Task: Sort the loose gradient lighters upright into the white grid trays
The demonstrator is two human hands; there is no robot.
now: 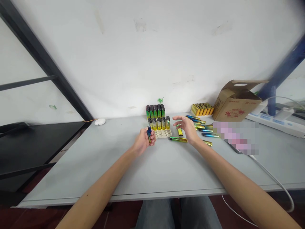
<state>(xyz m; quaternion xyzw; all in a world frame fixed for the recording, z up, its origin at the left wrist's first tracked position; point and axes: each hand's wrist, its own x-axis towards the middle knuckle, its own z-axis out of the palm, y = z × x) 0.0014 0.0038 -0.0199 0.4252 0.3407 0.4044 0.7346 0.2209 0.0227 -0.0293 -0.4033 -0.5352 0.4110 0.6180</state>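
My left hand (144,140) is closed around a shiny blue and gold lighter (149,134), held upright just left of a cream tray with round holes (164,133). The back rows of this tray hold several yellow-green lighters (159,124), standing with dark tops up. My right hand (187,127) is raised with fingers apart and nothing visible between them, right of the tray. Below its fingers a yellow-green lighter (180,130) lies on the table. Another gold and green lighter (178,139) lies nearer to me. Several blue and gold lighters (203,126) lie loose beyond my right hand.
Behind the tray stands a block of green lighters (155,111). A block of yellow lighters (202,109) is by an open cardboard box (235,101). A phone-like pixelated thing (234,137), a power strip (276,122) and a white case (99,121) also lie on the grey table (95,178).
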